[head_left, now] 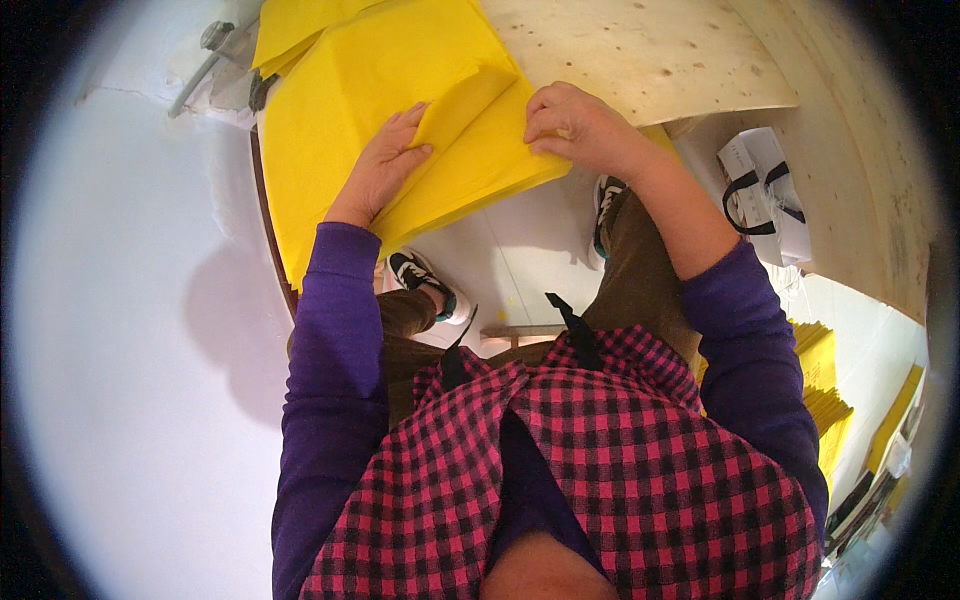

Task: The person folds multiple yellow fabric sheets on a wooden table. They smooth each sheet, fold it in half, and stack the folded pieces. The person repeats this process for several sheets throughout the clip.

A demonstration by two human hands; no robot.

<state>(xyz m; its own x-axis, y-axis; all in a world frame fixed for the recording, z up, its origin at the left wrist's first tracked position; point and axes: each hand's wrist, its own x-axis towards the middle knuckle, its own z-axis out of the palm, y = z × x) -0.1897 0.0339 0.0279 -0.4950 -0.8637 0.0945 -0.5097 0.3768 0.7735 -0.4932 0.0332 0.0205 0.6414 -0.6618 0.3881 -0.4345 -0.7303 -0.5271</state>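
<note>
A stack of yellow sheets point(460, 175), fabric-like in look, lies on the wooden table in front of me. The top yellow sheet point(370, 75) is partly lifted and creased, its raised fold running up from my left hand. My left hand point(385, 165) rests against that fold, fingers stretched and thumb apart. At the stack's right edge, my right hand point(575, 125) has its fingers curled and pinched on the edge of a yellow sheet. The fingertips partly hide how many layers are between them.
Bare wooden tabletop point(640, 50) extends to the right of the stack. More yellow sheets point(290, 30) lie at the far left. A white bag with black handles point(770, 190) stands at the right. Yellow bundles point(825, 400) sit lower right. A white wall point(130, 300) is at left.
</note>
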